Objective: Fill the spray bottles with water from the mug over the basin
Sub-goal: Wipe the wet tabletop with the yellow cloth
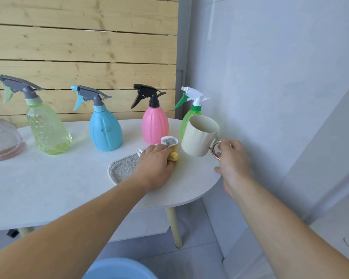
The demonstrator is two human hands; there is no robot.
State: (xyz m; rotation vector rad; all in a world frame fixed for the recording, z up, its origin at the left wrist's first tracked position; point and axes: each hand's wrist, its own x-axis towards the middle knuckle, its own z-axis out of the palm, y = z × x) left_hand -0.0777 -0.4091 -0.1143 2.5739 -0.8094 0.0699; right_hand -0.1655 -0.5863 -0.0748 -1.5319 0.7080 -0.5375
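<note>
Several spray bottles stand in a row on the white table (48, 190): a clear yellow-green one (48, 129), a blue one (105, 129), a pink one (155, 125) and a green one (184, 122) partly behind the mug. My right hand (230, 160) holds the cream mug (199, 135) by its metallic handle, lifted and tilted slightly above the table's right end. My left hand (157, 164) presses on a grey and yellow cloth (123, 169) lying on the table. The rim of a blue basin (119, 268) shows at the bottom edge, below the table.
A clear pinkish dome-shaped container (2, 139) sits at the far left of the table. A wooden slat wall rises behind the bottles, a grey wall to the right. The table's rounded right edge lies just under the mug.
</note>
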